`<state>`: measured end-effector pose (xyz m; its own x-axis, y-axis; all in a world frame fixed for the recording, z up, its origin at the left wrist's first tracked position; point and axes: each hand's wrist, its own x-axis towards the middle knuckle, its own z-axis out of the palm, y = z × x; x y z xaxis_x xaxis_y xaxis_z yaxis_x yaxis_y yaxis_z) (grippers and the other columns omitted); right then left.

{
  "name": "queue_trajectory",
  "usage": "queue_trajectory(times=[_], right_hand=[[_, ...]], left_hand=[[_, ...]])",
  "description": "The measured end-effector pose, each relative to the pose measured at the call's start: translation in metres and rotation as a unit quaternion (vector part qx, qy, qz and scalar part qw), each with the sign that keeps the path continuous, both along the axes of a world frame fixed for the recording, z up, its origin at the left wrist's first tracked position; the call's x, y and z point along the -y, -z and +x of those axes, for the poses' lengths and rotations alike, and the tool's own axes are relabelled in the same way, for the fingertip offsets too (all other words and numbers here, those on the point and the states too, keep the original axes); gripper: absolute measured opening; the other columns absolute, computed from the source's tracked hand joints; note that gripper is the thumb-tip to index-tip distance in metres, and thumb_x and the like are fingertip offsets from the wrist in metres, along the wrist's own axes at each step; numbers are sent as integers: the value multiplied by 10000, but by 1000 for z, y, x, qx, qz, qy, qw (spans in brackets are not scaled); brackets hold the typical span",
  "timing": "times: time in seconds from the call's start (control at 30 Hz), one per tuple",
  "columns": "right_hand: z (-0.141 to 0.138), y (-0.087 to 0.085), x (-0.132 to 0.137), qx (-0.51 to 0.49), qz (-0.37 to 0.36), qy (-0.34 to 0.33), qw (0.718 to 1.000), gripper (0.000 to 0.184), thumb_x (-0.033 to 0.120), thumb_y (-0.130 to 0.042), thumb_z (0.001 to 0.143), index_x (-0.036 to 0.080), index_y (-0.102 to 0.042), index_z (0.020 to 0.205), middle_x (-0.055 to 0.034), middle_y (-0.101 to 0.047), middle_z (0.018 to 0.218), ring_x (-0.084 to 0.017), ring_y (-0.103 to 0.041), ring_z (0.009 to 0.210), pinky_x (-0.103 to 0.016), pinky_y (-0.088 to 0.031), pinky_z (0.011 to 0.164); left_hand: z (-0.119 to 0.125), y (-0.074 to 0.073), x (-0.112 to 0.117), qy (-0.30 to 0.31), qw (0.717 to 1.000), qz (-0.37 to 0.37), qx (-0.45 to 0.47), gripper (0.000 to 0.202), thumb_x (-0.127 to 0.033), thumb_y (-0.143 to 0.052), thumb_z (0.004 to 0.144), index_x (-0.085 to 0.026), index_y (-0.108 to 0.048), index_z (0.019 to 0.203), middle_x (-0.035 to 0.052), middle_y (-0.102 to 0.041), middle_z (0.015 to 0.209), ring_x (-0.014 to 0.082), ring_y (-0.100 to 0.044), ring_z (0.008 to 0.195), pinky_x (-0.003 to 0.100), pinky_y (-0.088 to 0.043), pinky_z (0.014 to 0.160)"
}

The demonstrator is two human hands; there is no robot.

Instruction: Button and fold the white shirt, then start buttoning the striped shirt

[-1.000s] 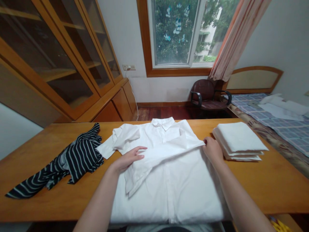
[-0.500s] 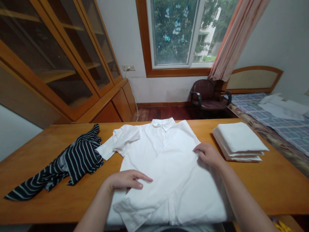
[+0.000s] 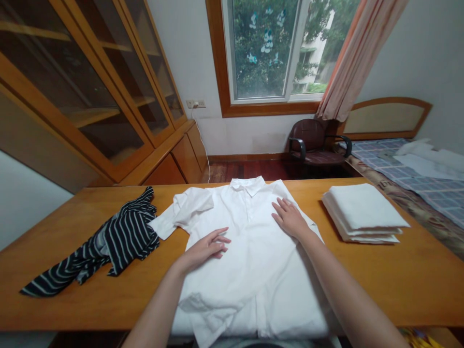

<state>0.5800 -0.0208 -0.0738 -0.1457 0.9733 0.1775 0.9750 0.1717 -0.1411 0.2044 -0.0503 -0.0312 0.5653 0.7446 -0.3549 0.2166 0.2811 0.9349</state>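
A white shirt (image 3: 250, 256) lies spread on the wooden table, its collar toward the far edge and its hem hanging at the near edge. One sleeve (image 3: 192, 205) is bent out to the left. Over the left part of the shirt's body is my left hand (image 3: 208, 247), fingers apart and holding nothing. My right hand (image 3: 289, 218) rests flat on the upper right of the shirt, near the shoulder, with its fingers spread. The right sleeve is mostly hidden by my hand and arm.
A crumpled black-and-white striped garment (image 3: 123, 237) lies on the table (image 3: 90, 309) at left. Folded white cloths (image 3: 366, 208) are stacked at right. Beyond stand a glass-door cabinet (image 3: 119, 77), an armchair (image 3: 311, 140) and a bed (image 3: 427, 179).
My left hand has moved up the shirt, away from me. My right hand has shifted from the shirt's right edge up and left, and its fingers have opened flat.
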Motion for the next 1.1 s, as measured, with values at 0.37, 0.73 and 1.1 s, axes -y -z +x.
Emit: queue_trajectory(times=[0.37, 0.73, 1.1], right_hand=[[16, 10, -18, 22, -16, 74, 997, 552, 482, -343, 1011, 207, -434, 1480, -140, -301, 1595, -306, -255, 1475, -488, -221, 1170], [34, 14, -29, 17, 6, 84, 996, 584, 432, -343, 998, 86, -442, 1458, -183, -354, 1560, -312, -292, 1456, -484, -225, 1178], [36, 19, -21, 12, 31, 90, 995, 526, 291, -287, 995, 59, -480, 1426, -177, -410, 1529, -302, -342, 1430, -498, -255, 1172]], left_hand=[[7, 28, -39, -13, 871, 394, -294, 494, -493, -449, 963, -234, -574, 1365, 80, -403, 1551, 294, -184, 1500, 525, -116, 1220], [14, 30, -69, 58, 822, 460, -330, 516, -484, -450, 963, -324, -458, 1454, 18, -305, 1606, 273, -131, 1517, 520, 25, 1216], [-20, -3, -7, -14, 956, 233, -178, 356, -492, -581, 862, -182, -734, 945, 104, -701, 992, 269, -637, 952, 392, -486, 911]])
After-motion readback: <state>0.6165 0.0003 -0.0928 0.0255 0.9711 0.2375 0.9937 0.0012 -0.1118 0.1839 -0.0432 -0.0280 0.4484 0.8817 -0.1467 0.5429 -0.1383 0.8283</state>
